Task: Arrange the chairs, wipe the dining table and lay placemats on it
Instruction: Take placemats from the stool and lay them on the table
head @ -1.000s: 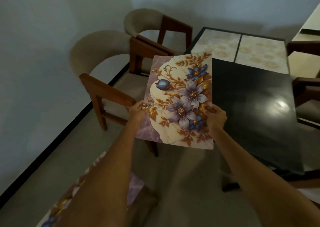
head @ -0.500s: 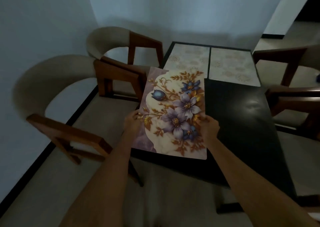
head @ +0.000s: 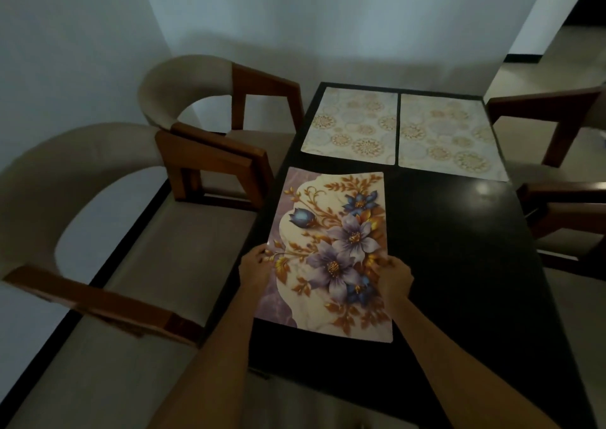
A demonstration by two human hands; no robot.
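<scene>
A floral placemat (head: pixel 331 245) with purple and blue flowers lies over the near left part of the black dining table (head: pixel 452 264). My left hand (head: pixel 254 269) pinches its left edge and my right hand (head: pixel 395 279) pinches its right edge. Two pale placemats with round gold patterns lie side by side at the table's far end, the left one (head: pixel 351 127) and the right one (head: pixel 451 138). The floral mat's far edge sits just short of the left pale mat.
Two beige chairs with brown wooden arms stand along the table's left side, one near (head: pixel 108 232) and one far (head: pixel 210 114). Wooden chair arms (head: pixel 557 205) show at the table's right side. A white wall runs behind and to the left.
The floral placemat has moved from over the chair and floor onto the table's near left part. My view has swung right and closer to the table.
</scene>
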